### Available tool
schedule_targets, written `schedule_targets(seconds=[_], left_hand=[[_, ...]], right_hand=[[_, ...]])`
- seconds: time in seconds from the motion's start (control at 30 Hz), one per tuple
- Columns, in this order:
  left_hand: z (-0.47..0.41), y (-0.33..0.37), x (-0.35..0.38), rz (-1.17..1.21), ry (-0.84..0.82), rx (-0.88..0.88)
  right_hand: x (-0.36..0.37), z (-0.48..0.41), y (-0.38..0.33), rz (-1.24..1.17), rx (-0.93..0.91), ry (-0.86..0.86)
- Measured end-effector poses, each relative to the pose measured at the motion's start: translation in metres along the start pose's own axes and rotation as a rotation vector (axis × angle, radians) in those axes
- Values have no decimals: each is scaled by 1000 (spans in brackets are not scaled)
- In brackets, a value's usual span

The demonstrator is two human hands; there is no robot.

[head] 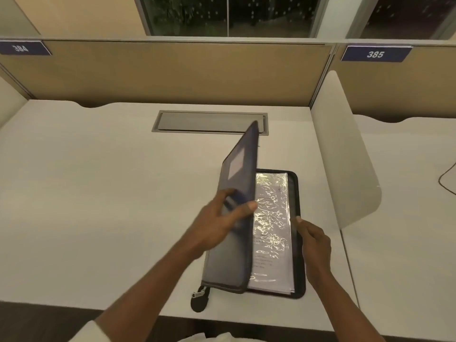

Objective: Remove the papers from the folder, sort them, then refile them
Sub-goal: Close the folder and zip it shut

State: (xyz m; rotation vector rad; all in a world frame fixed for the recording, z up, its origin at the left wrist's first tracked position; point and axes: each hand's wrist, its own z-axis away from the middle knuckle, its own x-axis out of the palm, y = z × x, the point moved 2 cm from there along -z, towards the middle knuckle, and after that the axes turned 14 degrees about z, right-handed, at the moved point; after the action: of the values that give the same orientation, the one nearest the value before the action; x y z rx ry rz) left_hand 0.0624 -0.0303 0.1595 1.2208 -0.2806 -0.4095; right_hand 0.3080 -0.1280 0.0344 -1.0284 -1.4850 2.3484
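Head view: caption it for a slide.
Left hand holds the cover up over sleeved papers; right hand rests on the folder.

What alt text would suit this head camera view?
A person's left hand holds the cover of a dark folder half raised on a white desk, showing plastic-sleeved papers; the right hand rests on the folder's right edge.

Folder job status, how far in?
Early. Done: the folder is unzipped, its zip pull lying at the near corner. In hand: the left hand grips the cover, lifted roughly upright, while the right hand holds the folder's right rim. Left: the papers sit inside under a glossy sleeve, so removal, sorting and refiling are all ahead.
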Motion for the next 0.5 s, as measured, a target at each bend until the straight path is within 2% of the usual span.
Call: schedule_targets(seconds=[0.07,0.13,0.23,0.3,0.37,0.5], left_hand=[[-7,-11,26,-116,-22,19],[-15,-30,49,-251,-58,5],[-25,-67,62,-510,-90,-96],[-25,-84,63,-583,-111,-99],[-24,-97,61,-673,-136,-47],[-24,-112,41,-894,-184,47]], right_hand=[[-4,5,-9,-58,12,-25],[-6,4,-10,-115,98,-72],[-12,-4,-2,-229,233,-156],[-16,-7,2,-273,196,-209],[-19,-8,8,-232,68,-218],[-12,-18,30,27,-26,-142]])
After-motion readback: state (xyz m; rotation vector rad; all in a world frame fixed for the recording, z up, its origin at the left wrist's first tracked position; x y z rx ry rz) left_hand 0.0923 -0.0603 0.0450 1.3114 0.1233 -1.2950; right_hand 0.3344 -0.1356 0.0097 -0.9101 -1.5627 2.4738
